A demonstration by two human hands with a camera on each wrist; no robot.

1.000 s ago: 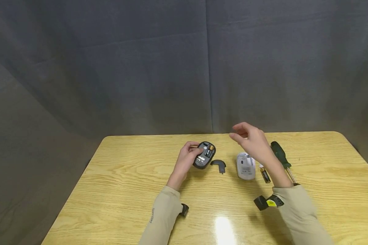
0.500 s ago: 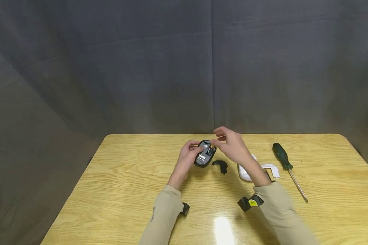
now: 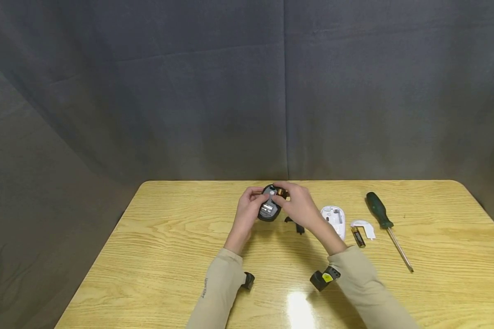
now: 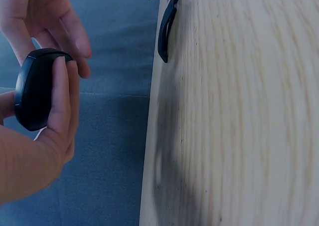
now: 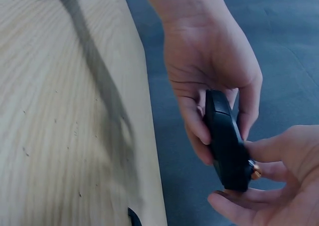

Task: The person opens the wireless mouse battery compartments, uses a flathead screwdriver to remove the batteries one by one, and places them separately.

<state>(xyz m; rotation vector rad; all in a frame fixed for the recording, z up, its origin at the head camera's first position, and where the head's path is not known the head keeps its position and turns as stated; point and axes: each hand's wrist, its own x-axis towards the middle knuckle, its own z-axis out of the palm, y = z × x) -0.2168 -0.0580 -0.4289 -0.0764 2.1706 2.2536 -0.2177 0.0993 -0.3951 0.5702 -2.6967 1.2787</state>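
Observation:
A black computer mouse (image 3: 267, 211) is raised over the table's far edge, underside up, its battery bay uncovered. My left hand (image 3: 247, 210) grips it from the left, thumb across the underside; the left wrist view shows fingers along the mouse (image 4: 37, 94). From the other side my right hand (image 3: 302, 205) pinches the mouse, its thumb by the bay and a finger over the top edge. A battery (image 3: 281, 192) shows its coppery end between right thumb and fingers. In the right wrist view that battery end (image 5: 256, 171) juts out of the mouse; its other end is hidden.
A black battery cover (image 3: 299, 228) lies below the mouse, partly hidden by my right hand. A white mouse (image 3: 334, 219) lies right of it, bay uncovered. Beyond are a loose battery (image 3: 358, 237), a white cover (image 3: 366, 227) and a green-handled screwdriver (image 3: 379, 212). A grey curtain (image 3: 214, 114) hangs behind.
My right hand has come leftward from above the white mouse to the black one and now holds its edge. The black mouse has shifted slightly up and left; its battery's coppery end now juts out.

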